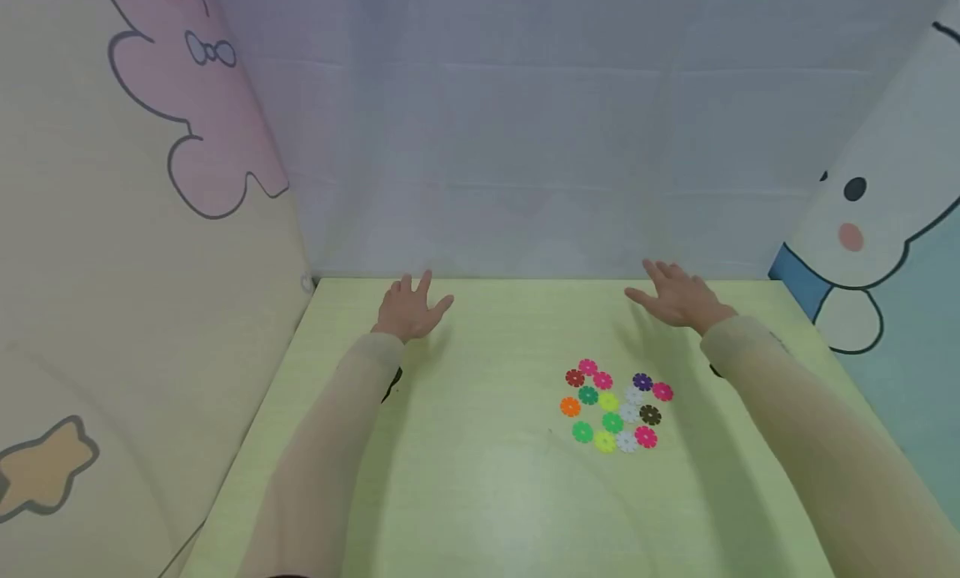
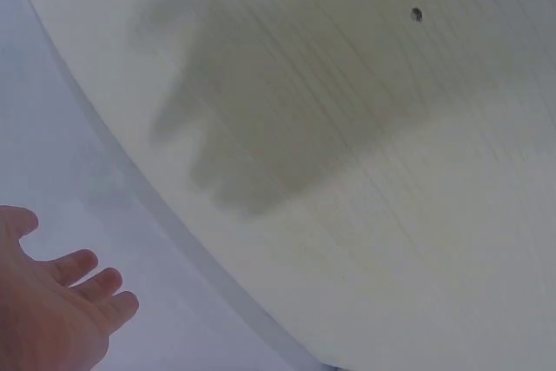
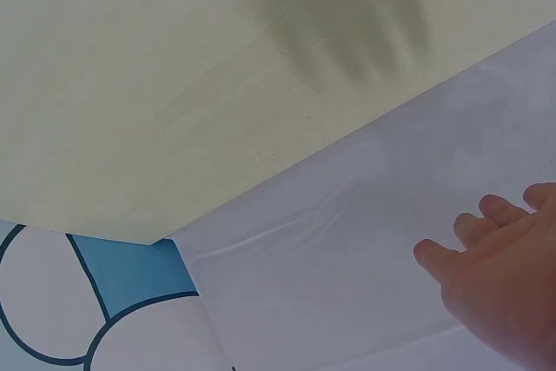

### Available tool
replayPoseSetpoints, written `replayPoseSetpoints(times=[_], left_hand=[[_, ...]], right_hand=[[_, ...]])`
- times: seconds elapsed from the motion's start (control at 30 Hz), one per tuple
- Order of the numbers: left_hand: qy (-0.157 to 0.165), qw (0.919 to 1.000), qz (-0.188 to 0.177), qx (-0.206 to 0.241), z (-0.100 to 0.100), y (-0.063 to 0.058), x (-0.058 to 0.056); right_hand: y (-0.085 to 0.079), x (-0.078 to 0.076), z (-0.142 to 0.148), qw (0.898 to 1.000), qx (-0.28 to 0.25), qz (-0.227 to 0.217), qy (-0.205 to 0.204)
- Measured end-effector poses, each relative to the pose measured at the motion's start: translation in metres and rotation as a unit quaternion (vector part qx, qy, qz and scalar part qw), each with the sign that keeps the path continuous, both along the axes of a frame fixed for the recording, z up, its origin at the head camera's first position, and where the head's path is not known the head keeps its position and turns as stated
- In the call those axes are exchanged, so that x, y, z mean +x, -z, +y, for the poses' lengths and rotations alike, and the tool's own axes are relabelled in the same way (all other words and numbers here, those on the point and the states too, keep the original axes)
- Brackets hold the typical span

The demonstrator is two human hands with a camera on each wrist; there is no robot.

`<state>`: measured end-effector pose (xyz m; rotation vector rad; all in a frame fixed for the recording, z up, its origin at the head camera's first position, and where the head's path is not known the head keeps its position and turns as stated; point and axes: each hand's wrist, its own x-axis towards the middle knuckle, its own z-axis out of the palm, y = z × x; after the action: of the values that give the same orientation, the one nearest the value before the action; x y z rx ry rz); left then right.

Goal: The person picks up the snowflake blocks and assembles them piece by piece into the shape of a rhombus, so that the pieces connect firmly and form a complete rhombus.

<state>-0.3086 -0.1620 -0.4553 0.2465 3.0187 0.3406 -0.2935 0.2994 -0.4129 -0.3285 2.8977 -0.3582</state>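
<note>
My left hand (image 1: 411,309) hovers over the far left of the table with its fingers spread, holding nothing. Over the far right, my right hand (image 1: 681,298) is likewise stretched out with spread fingers and nothing in it. Both wrist views show the left hand (image 2: 61,310) and the right hand (image 3: 504,275) raised above the surface, their shadows falling on it. Nearer to the right hand lies a loose group of small notched plastic discs, among them an orange disc (image 1: 570,407), a purple disc (image 1: 642,382), a brown disc (image 1: 650,414) and a yellow disc (image 1: 605,442).
The pale wooden table (image 1: 465,495) ends at a white curtain (image 1: 480,161) behind. A cartoon-printed cloth (image 1: 150,294) hangs on the left, another printed cloth (image 1: 900,378) on the right. A small dark spot (image 2: 417,15) marks the tabletop in the left wrist view.
</note>
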Motion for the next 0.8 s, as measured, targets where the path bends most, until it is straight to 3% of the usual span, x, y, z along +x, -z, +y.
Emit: replayPoseSetpoints(times=[0.33, 0.63, 0.8], left_hand=[[0.008, 0.9993, 0.029, 0.021, 0.029, 0.021, 0.006], [0.020, 0.9984, 0.033, 0.042, 0.065, 0.035, 0.017], [0.037, 0.9962, 0.021, 0.075, 0.086, 0.040, 0.025]], right_hand=[[0.020, 0.004, -0.012, 1.000, -0.001, -0.026, -0.009], [0.043, 0.008, -0.029, 1.000, -0.015, -0.003, -0.020], [0.053, 0.013, -0.040, 0.998, -0.048, -0.001, -0.042]])
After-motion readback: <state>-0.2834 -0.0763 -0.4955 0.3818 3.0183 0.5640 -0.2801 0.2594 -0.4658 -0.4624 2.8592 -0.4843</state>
